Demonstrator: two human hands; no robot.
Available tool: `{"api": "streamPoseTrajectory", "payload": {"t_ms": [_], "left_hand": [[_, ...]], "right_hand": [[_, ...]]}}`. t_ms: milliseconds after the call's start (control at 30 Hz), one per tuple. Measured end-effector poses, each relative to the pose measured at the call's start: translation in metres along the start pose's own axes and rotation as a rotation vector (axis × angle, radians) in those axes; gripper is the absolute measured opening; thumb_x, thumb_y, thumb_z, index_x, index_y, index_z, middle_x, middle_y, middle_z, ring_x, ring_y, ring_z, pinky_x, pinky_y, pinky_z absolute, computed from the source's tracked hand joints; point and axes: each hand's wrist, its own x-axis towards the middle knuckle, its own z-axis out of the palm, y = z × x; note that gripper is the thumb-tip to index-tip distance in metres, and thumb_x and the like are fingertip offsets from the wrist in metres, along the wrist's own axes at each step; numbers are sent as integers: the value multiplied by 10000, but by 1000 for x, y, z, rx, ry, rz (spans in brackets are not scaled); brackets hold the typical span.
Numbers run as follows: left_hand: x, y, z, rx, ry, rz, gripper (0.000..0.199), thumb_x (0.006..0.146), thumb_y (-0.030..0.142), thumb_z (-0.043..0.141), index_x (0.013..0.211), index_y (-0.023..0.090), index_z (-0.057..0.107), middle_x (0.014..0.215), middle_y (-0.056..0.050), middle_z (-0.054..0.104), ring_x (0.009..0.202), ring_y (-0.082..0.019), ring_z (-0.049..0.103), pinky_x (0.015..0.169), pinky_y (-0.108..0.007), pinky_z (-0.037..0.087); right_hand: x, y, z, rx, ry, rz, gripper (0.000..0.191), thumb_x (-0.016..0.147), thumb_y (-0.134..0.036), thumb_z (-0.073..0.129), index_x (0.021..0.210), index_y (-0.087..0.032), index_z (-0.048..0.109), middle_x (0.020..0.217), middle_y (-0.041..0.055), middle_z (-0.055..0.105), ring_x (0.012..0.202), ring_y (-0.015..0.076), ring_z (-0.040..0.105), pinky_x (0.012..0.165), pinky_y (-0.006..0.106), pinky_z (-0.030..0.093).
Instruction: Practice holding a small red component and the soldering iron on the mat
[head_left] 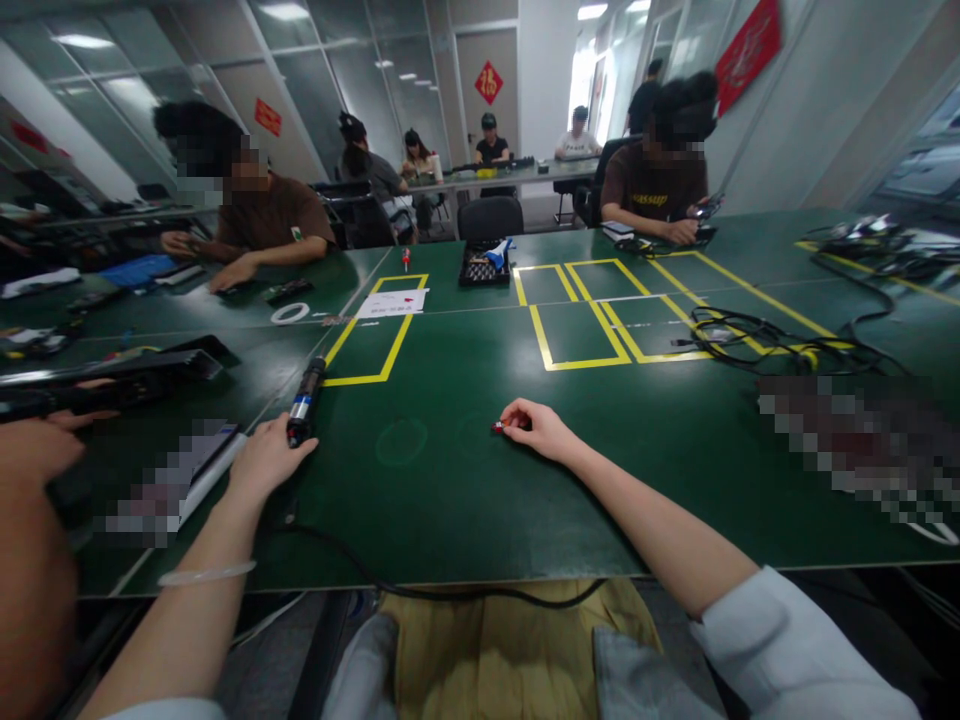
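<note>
My left hand [268, 462] lies on the left side of the green table, its fingers at the near end of a black cylindrical tool [304, 398] with a silver and blue band. The tool points away from me; whether it is an electric screwdriver I cannot tell. A pale bangle [207, 574] circles my left wrist. In front of me, my right hand [538, 428] is closed in a pinch just over the tabletop. From its fingertips sticks out a small red and white piece [497, 427], too small to name.
Yellow tape [589, 363] marks rectangles on the table [450, 520]. A black tray [484, 270], a white paper [391, 303] and a tape roll [290, 313] lie farther off. Black cables [739, 330] tangle at right. A co-worker's arm [34, 520] reaches in at left; others sit opposite.
</note>
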Motion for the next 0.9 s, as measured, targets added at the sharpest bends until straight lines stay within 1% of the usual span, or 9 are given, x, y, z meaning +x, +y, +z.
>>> {"api": "streamPoseTrajectory", "payload": {"t_ms": [67,133,267,333,400,500,633,800,900], "left_hand": [[1,0,0,118,-7,-45,607,737,512,566,1200,130,474,1173,-162,578,1145,-387,500,844,-431,444],[0,6,0,210,-8,-70,609,750,550,523,1201,141,499,1149,-151,596,1106,-360,532,838,-413,458],[-5,26,1,227,26,-62,686,738,628,478,1210,134,539,1128,-188,600,1060,-360,557,827,-422,471],[-8,38,3,222,25,-61,691,735,632,471,1206,132,551,1135,-206,586,1051,-358,563,820,-422,474],[-11,52,6,212,28,-39,676,739,619,468,1207,138,553,1125,-203,579,1036,-342,572,817,-409,476],[-18,79,12,207,50,23,637,742,589,478,1196,148,552,1098,-172,574,1012,-308,581,815,-379,478],[-29,123,22,222,79,148,566,746,549,494,1143,150,562,1041,-137,576,990,-278,571,824,-353,470],[-45,182,36,212,131,332,506,760,496,521,1123,145,551,1007,-120,570,949,-264,550,853,-366,448],[-54,214,44,167,147,426,504,748,465,567,1142,153,534,1012,-111,563,970,-263,532,898,-378,426]], "right_hand": [[0,0,0,-9,5,-1,148,769,-209,611,900,-144,594,743,1,597,658,113,541,648,243,436],[0,-1,0,-14,13,-2,147,768,-217,612,895,-145,593,744,1,596,654,113,537,643,243,433],[1,0,1,-11,16,2,149,766,-226,612,895,-152,594,735,-1,597,650,114,530,636,242,428],[1,0,1,-10,15,2,149,765,-222,612,896,-155,595,732,-4,593,649,112,525,633,238,426],[1,0,2,-3,16,-5,149,767,-216,609,902,-156,593,725,-7,585,643,110,519,628,236,423],[1,0,1,13,14,-32,148,777,-211,600,913,-152,593,724,-9,575,637,108,510,624,234,419],[1,1,0,-6,14,-81,109,794,-210,590,890,-159,602,754,-1,582,649,110,507,635,237,419],[0,0,-1,-50,34,-100,67,800,-197,586,859,-167,600,758,-4,570,648,110,496,632,233,414],[0,0,-2,-68,51,-118,55,803,-185,585,855,-170,595,780,-4,566,651,108,494,637,231,413]]}}
